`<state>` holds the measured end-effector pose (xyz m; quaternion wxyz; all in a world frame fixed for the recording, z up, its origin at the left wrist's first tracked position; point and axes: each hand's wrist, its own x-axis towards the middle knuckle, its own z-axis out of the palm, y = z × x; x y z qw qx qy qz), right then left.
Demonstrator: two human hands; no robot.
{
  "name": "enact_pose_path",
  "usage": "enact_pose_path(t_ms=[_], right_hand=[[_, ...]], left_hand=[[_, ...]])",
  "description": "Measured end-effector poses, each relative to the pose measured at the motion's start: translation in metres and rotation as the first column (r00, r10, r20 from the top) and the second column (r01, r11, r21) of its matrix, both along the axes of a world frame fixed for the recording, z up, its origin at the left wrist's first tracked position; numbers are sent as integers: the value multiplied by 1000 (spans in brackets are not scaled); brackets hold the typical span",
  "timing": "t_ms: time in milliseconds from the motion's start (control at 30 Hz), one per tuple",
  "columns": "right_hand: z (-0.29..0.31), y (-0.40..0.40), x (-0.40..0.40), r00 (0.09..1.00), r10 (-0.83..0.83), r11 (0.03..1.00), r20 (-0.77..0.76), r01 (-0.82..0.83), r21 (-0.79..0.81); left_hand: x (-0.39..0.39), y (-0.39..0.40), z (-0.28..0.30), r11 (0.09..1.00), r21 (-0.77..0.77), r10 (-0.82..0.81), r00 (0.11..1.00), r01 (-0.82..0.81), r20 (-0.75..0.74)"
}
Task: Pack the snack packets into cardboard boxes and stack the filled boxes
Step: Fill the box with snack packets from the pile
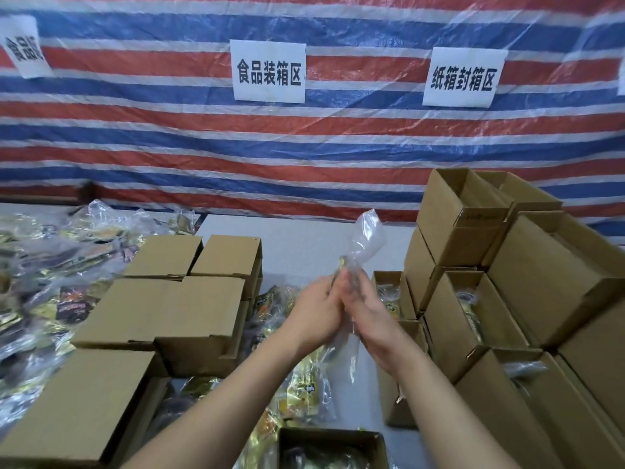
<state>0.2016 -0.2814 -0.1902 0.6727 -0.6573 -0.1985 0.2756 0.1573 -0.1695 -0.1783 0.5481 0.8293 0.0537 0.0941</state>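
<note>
My left hand (318, 309) and my right hand (368, 319) meet over the table's middle, both gripping the neck of a clear plastic bag (367, 238) whose puffed top sticks up above the fingers. The bag's lower part, holding yellow snack packets (304, 390), hangs down between my forearms. An open cardboard box (333, 446) with dark packets inside sits at the bottom edge below my arms. More packets (267, 306) lie just left of my left hand.
Closed cardboard boxes (169, 309) are stacked on the left, with a heap of bagged snack packets (44, 269) beyond them. Open boxes (473, 319) holding packets are stacked on the right. A striped tarp with paper signs (269, 71) hangs behind the white table (304, 238).
</note>
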Motion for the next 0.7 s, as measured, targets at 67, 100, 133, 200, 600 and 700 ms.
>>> enact_pose_path(t_ms=[67,100,133,200,600,700], right_hand=[[0,-6,3,1000,29,999,-5,-29,-30],[0,-11,6,999,43,998,-11,-44,-42],[0,-15,7,998,58,996,-7,-58,-61],[-2,-24,10,995,90,987,35,-85,-134],[-35,-52,-6,909,153,882,387,51,-469],[-45,-58,-20,864,394,754,313,-110,-647]], left_hand=[[1,0,9,994,-72,-84,995,80,-48],[1,1,13,989,-88,-124,989,117,-85],[0,3,16,983,-94,-168,977,156,-133],[-1,11,16,967,-103,-252,939,234,-234],[-55,48,-44,973,-78,-229,904,215,-361],[-89,57,-111,979,17,-164,835,203,-525]])
